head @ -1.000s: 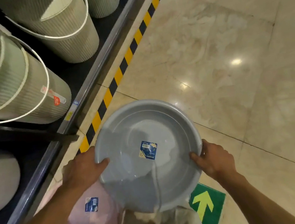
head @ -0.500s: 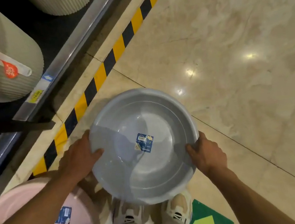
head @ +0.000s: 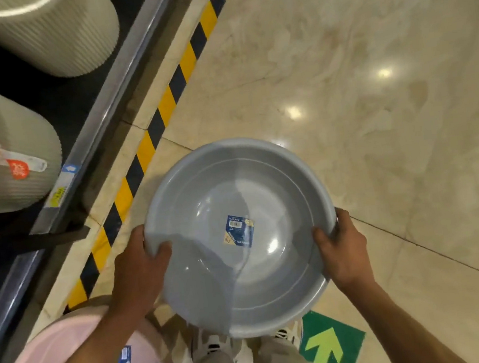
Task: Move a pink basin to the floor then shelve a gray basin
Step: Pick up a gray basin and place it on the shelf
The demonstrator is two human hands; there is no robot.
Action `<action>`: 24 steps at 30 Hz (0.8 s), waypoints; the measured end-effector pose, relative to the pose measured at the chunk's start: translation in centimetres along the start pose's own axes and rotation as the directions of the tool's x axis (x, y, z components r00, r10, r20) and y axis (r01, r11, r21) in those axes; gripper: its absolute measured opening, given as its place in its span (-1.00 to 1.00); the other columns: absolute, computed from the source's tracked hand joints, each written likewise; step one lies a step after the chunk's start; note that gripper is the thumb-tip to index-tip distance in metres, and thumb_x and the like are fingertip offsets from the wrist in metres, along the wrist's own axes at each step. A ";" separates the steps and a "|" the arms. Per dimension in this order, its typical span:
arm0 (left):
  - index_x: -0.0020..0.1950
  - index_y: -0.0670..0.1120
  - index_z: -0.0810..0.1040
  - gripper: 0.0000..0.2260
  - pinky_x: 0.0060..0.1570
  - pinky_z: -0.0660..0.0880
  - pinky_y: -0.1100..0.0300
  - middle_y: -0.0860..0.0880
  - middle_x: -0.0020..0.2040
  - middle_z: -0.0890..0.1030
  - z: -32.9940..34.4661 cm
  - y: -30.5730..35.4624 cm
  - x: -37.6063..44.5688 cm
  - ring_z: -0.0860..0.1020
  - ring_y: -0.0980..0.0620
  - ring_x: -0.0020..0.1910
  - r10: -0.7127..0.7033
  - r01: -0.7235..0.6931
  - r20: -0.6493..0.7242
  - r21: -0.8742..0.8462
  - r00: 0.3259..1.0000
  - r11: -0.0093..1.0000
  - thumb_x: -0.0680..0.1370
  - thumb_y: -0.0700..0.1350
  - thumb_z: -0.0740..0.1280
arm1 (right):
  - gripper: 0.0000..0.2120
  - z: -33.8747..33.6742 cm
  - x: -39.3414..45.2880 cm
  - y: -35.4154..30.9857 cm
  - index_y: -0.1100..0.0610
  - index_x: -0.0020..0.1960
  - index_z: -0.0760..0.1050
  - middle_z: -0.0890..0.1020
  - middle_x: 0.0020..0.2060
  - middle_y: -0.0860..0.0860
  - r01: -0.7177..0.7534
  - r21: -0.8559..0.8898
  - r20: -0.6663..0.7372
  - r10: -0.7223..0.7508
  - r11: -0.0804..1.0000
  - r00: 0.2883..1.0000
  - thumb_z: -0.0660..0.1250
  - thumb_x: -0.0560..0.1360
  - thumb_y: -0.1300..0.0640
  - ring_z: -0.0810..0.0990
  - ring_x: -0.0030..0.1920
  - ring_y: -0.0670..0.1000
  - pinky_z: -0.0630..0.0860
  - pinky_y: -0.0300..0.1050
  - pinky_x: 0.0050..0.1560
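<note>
A round gray basin (head: 234, 199) with a blue label inside hangs in front of me above the floor, mouth up. My left hand (head: 140, 267) grips its left rim with the thumb inside. My right hand (head: 341, 244) grips the right rim the same way. A pink basin (head: 57, 351) with a blue label sits low at the bottom left, beside the shelf, partly hidden under my left forearm.
A dark shelf (head: 99, 113) with a metal front rail runs up the left side and holds ribbed beige bins (head: 16, 171). Yellow-and-black hazard tape (head: 164, 109) lines the marble floor. A green arrow sticker (head: 331, 347) lies by my feet (head: 212, 345).
The view has swung back up and left, bringing more shelf and bins into sight. The gray basin stays gripped by both hands at about the same height.
</note>
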State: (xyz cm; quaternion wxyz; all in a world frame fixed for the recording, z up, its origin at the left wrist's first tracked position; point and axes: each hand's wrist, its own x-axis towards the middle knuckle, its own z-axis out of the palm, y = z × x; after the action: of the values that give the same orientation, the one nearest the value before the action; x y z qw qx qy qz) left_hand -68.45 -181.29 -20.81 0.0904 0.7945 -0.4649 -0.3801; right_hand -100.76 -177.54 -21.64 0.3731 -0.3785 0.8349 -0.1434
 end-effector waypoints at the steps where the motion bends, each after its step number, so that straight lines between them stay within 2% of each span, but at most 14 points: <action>1: 0.30 0.00 0.52 -0.71 -0.35 0.35 0.38 0.17 -0.15 0.58 -0.9 2.0 -1.0 0.54 0.22 -0.27 0.027 -0.028 -0.021 -0.042 0.999 0.999 0.58 -0.09 0.41 | -0.66 -2.1 -0.9 -0.6 0.03 0.31 0.43 0.54 -0.18 -0.19 -0.003 0.062 -0.045 0.006 0.998 0.999 0.33 0.55 0.12 0.55 -0.21 -0.05 0.48 -0.11 -0.22; 3: 0.21 0.13 0.53 -0.75 -0.41 0.36 0.49 0.24 -0.16 0.57 -2.9 6.3 -3.1 0.58 0.32 -0.25 0.079 -0.083 -0.034 -0.123 0.996 0.989 0.57 -0.09 0.42 | -0.68 -6.9 -2.9 -1.9 -0.04 0.25 0.49 0.56 -0.18 -0.27 -0.012 0.190 -0.137 0.039 0.982 0.990 0.36 0.52 0.16 0.58 -0.21 -0.18 0.42 -0.25 -0.28; 5: 0.11 0.16 0.54 -0.78 -0.45 0.43 0.51 0.20 -0.15 0.61 -4.8 11.1 -5.2 0.61 0.31 -0.24 0.137 -0.138 -0.016 -0.209 0.990 0.968 0.56 -0.12 0.44 | -0.68 -12.0 -5.1 -2.9 -0.10 0.16 0.55 0.63 -0.17 -0.22 -0.017 0.343 -0.208 0.094 0.939 0.974 0.39 0.47 0.20 0.61 -0.18 -0.22 0.45 -0.22 -0.27; 7: 0.07 0.16 0.55 -0.79 -0.38 0.51 0.42 0.16 -0.14 0.64 -6.5 16.0 -7.4 0.63 0.29 -0.23 0.202 -0.190 0.022 -0.256 0.979 0.948 0.55 -0.13 0.43 | -0.68 -17.0 -7.5 -3.7 -0.11 0.08 0.60 0.68 -0.16 -0.16 -0.006 0.481 -0.253 0.145 0.877 0.957 0.39 0.44 0.26 0.64 -0.17 -0.13 0.54 -0.09 -0.21; 8: 0.07 0.18 0.56 -0.79 -0.33 0.55 0.30 0.14 -0.14 0.66 -7.2 18.4 -8.6 0.64 0.25 -0.22 0.231 -0.210 0.048 -0.274 0.972 0.939 0.54 -0.13 0.43 | -0.68 -19.4 -8.8 -3.9 -0.07 0.07 0.62 0.69 -0.17 -0.14 0.011 0.529 -0.274 0.159 0.849 0.948 0.39 0.44 0.29 0.64 -0.18 -0.11 0.55 -0.07 -0.19; 10: 0.01 0.29 0.58 -0.73 -0.33 0.58 0.20 0.13 -0.16 0.70 -8.5 23.2 -11.3 0.68 0.15 -0.21 0.298 -0.254 0.103 -0.312 0.949 0.916 0.54 -0.13 0.42 | -0.68 -24.1 -11.5 -4.0 0.01 0.08 0.64 0.70 -0.16 -0.13 0.049 0.607 -0.317 0.185 0.793 0.930 0.38 0.43 0.34 0.65 -0.18 -0.10 0.53 -0.10 -0.20; 12: 0.00 0.31 0.60 -0.71 -0.36 0.65 0.14 0.15 -0.13 0.71 -9.1 27.7 -14.4 0.71 0.08 -0.21 0.363 -0.290 0.170 -0.342 0.916 0.894 0.54 -0.14 0.42 | -0.67 -28.5 -14.4 -3.5 0.02 0.10 0.65 0.71 -0.12 -0.10 0.067 0.662 -0.357 0.235 0.747 0.904 0.37 0.43 0.33 0.67 -0.13 -0.05 0.54 -0.11 -0.19; 15: 0.08 0.23 0.61 -0.75 -0.32 0.69 -0.08 0.07 -0.09 0.72 -8.8 33.8 -19.5 0.73 -0.06 -0.19 0.443 -0.333 0.256 -0.376 0.859 0.865 0.53 -0.12 0.44 | -0.66 -34.3 -18.7 -1.6 -0.06 0.09 0.65 0.72 -0.10 -0.11 0.081 0.707 -0.412 0.316 0.703 0.855 0.37 0.42 0.28 0.68 -0.13 -0.07 0.60 -0.06 -0.19; 17: 0.05 0.21 0.63 -0.78 -0.28 0.67 -0.05 0.07 -0.10 0.72 -7.9 37.7 -22.9 0.72 -0.03 -0.19 0.523 -0.406 0.281 -0.381 0.805 0.831 0.50 -0.10 0.46 | -0.64 -37.9 -21.2 0.0 -0.10 0.06 0.66 0.72 -0.12 -0.12 0.093 0.734 -0.444 0.372 0.673 0.815 0.37 0.41 0.30 0.68 -0.15 -0.06 0.59 -0.08 -0.22; 21: -0.03 0.25 0.63 -0.64 -0.26 0.62 0.12 0.14 -0.11 0.72 -5.1 45.4 -29.9 0.70 0.02 -0.18 0.595 -0.482 0.388 -0.354 0.704 0.801 0.51 -0.27 0.44 | -0.65 -44.8 -26.1 3.7 -0.09 0.03 0.66 0.71 -0.15 -0.11 0.094 0.797 -0.460 0.499 0.596 0.734 0.36 0.42 0.31 0.68 -0.15 0.03 0.61 -0.04 -0.25; 24: -0.02 0.23 0.66 -0.67 -0.23 0.64 0.08 0.06 -0.10 0.73 -2.9 50.7 -34.9 0.72 -0.02 -0.17 0.607 -0.482 0.470 -0.369 0.641 0.795 0.46 -0.24 0.43 | -0.67 -49.7 -29.6 6.2 -0.08 0.04 0.65 0.71 -0.14 -0.06 0.101 0.817 -0.470 0.554 0.567 0.687 0.34 0.43 0.29 0.69 -0.17 0.02 0.64 -0.07 -0.28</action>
State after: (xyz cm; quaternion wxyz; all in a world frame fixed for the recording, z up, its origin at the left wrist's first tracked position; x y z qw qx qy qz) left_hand -110.17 -181.68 24.53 0.1421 0.4520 -0.6455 -0.5990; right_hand -127.46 -153.69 24.17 0.1794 0.0314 0.7992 -0.5728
